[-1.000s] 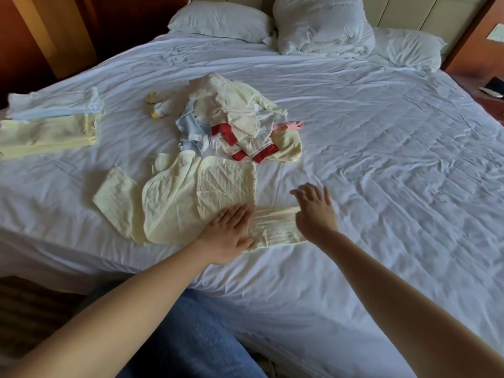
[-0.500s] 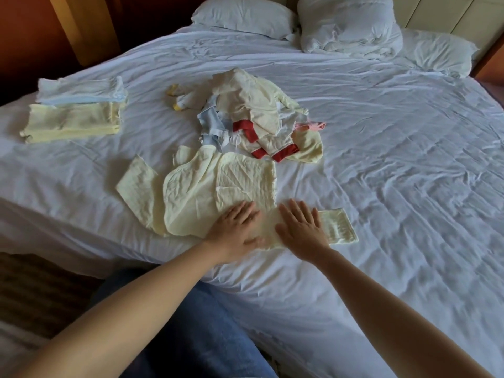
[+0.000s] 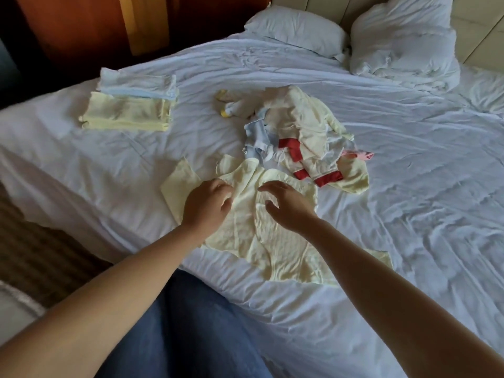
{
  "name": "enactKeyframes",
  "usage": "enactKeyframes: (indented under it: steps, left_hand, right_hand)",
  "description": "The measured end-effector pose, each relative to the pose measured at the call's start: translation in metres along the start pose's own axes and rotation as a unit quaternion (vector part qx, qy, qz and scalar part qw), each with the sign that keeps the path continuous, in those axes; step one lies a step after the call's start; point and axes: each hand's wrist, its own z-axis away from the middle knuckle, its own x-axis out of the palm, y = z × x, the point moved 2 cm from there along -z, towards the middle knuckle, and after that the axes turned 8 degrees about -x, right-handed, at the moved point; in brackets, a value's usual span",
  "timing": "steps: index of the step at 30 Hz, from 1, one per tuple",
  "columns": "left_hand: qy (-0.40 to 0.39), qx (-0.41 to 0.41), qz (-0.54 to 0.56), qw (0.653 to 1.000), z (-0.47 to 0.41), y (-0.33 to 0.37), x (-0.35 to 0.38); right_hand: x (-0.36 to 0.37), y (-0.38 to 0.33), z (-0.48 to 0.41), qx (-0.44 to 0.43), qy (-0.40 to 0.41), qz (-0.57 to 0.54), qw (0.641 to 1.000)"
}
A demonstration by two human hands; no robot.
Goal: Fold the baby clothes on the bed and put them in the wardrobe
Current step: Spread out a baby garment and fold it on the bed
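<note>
L hand (image 3: 207,205) pinches yellow garment (image 3: 242,230) nr its top edge; R hand (image 3: 286,207) arches over it, fingers bent, grip unclear. Garment lies spread nr the bed (image 3: 409,241) front edge, unfolded pile (image 3: 305,137) just behind, folded stack (image 3: 128,110) far left, open sheet on the right.

pretty clearly a bedroom, big bed (image 3: 409,186) in rumpled white sheets, pillows (image 3: 297,31) against a padded headboard (image 3: 474,28), wood-panelled wall (image 3: 81,28), baby clothes (image 3: 308,137) around

Left grip (image 3: 207,204) and right grip (image 3: 289,207) have moved up the yellow garment (image 3: 245,233), fingers now curled.
</note>
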Motion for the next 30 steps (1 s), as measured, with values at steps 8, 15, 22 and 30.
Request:
enactKeyframes:
  steps: [8,15,22,30]
  left_hand:
    - [0.004,-0.048,-0.018,0.999,-0.021,-0.032,0.020]
    - [0.024,-0.080,0.009,0.997,-0.018,-0.043,0.035]
    - [0.031,-0.115,0.126,0.985,-0.018,-0.043,0.025]
    - [0.070,-0.182,0.298,0.934,-0.026,-0.018,-0.013]
  right_hand:
    - [0.012,0.004,-0.093,0.006,-0.014,0.025,1.000]
    - [0.035,0.029,-0.128,0.032,-0.070,0.073,0.994]
    - [0.022,0.029,-0.134,0.041,-0.010,-0.008,0.999]
    - [-0.032,0.025,-0.118,0.005,0.073,0.006,0.997]
